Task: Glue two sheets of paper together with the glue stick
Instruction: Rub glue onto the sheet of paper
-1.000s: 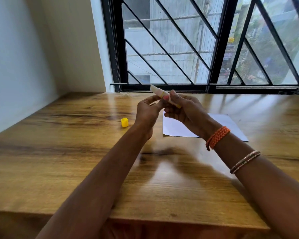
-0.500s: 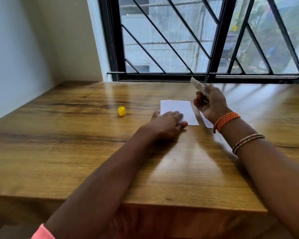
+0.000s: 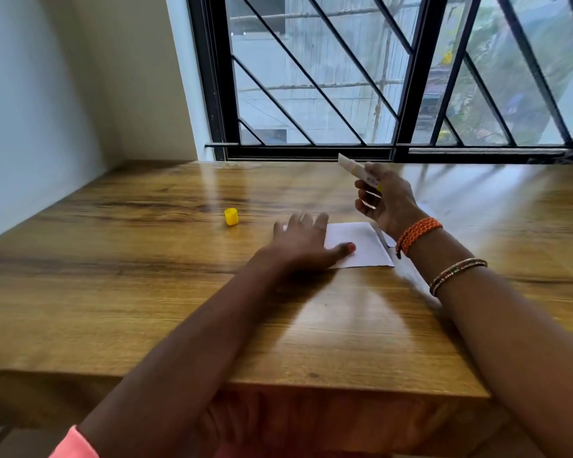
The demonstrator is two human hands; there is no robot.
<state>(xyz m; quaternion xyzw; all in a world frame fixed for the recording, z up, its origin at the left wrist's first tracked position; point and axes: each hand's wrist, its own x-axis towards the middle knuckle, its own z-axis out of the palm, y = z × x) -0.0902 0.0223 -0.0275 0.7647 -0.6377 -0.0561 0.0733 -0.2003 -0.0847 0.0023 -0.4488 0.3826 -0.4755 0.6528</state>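
Observation:
A white sheet of paper (image 3: 361, 246) lies flat on the wooden table (image 3: 146, 292). My left hand (image 3: 303, 244) rests palm down on its left part, fingers spread, thumb on the paper. A second white sheet (image 3: 388, 240) shows only as a sliver behind my right wrist. My right hand (image 3: 386, 200) hovers above the papers and holds the glue stick (image 3: 358, 170), white and yellow, uncapped, tilted up and to the left. Its yellow cap (image 3: 231, 216) stands on the table left of my left hand.
A black-framed window with diagonal bars (image 3: 377, 94) runs along the table's far edge. A pale wall (image 3: 30, 110) borders the table on the left. The table's front edge (image 3: 344, 388) is near my forearms.
My left hand let go of the glue stick, dropped onto the paper and now lies flat on it, farther left. My right hand carried the glue stick to the right, above the papers.

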